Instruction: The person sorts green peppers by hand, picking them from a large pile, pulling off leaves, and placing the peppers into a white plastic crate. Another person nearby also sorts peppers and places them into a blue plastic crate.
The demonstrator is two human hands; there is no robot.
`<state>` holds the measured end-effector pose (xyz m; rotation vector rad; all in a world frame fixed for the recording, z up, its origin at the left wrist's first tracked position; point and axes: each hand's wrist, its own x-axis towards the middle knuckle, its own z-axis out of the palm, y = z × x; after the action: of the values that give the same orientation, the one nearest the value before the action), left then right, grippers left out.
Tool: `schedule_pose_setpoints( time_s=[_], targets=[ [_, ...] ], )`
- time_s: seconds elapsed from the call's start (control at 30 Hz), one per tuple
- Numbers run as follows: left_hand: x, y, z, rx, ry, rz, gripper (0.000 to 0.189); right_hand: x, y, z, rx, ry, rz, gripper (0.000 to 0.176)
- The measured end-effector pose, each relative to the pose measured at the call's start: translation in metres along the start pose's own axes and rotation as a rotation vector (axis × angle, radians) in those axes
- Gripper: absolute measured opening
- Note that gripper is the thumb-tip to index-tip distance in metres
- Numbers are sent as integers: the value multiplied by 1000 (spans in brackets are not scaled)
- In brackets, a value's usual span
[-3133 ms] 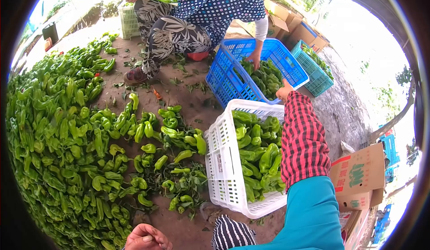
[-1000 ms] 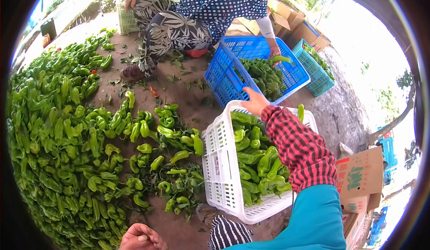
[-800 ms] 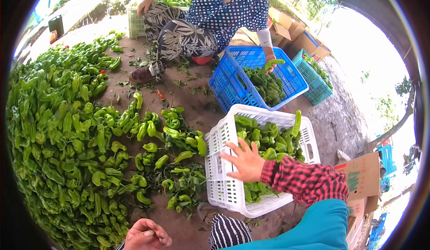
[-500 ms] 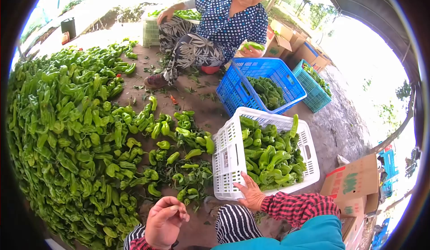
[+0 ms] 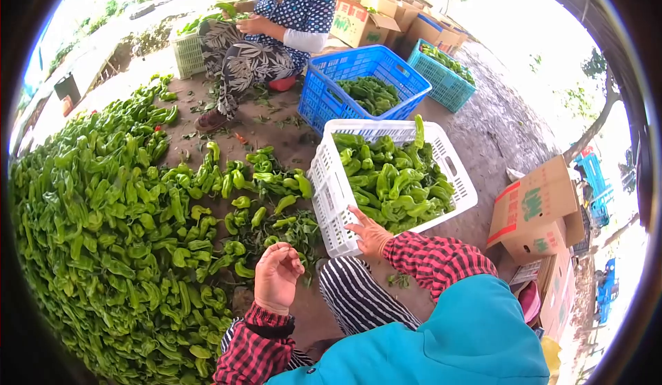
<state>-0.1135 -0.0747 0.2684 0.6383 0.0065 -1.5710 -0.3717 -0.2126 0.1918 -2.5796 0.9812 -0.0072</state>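
Left hand: we hold our left hand (image 5: 277,278) raised over the ground with its fingers curled toward the thumb; we cannot tell whether anything is pinched there.
Right hand: our right hand (image 5: 370,236) is released, fingers spread, at the near left corner of the white crate (image 5: 332,202).
Crate peppers: we see green peppers (image 5: 400,185) heaped inside the white crate, with one upright pepper (image 5: 419,131) near its far rim.
Ground: loose peppers (image 5: 284,204) and leafy scraps (image 5: 298,232) lie between the white crate and the big pepper pile (image 5: 110,240) on our left.
Beyond: a blue crate (image 5: 318,102) holding darker green peppers (image 5: 371,94) sits just behind our white crate; a teal crate (image 5: 448,88) is farther right.
Right side: we have an open cardboard box (image 5: 532,202) apart from the white crate.
Opposite us: a seated person (image 5: 296,9) has both hands near a pale green crate (image 5: 187,55).
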Motion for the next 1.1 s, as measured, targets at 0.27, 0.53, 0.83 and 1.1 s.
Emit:
schedule_pose_setpoints(
  time_s=[0.27, 0.53, 0.83, 1.1],
  targets=[
    [17, 21, -16, 94, 14, 66, 7, 2, 0, 14, 185, 326, 269, 89],
    [-8, 8, -6, 52, -32, 53, 7, -19, 0, 48, 65, 85, 585, 38],
    [9, 15, 6, 118, -63, 24, 9, -11, -12, 18, 7, -8, 644, 41],
    [16, 23, 0, 144, -45, 65, 10, -8, -24, 15, -4, -71, 687, 40]
  ],
)
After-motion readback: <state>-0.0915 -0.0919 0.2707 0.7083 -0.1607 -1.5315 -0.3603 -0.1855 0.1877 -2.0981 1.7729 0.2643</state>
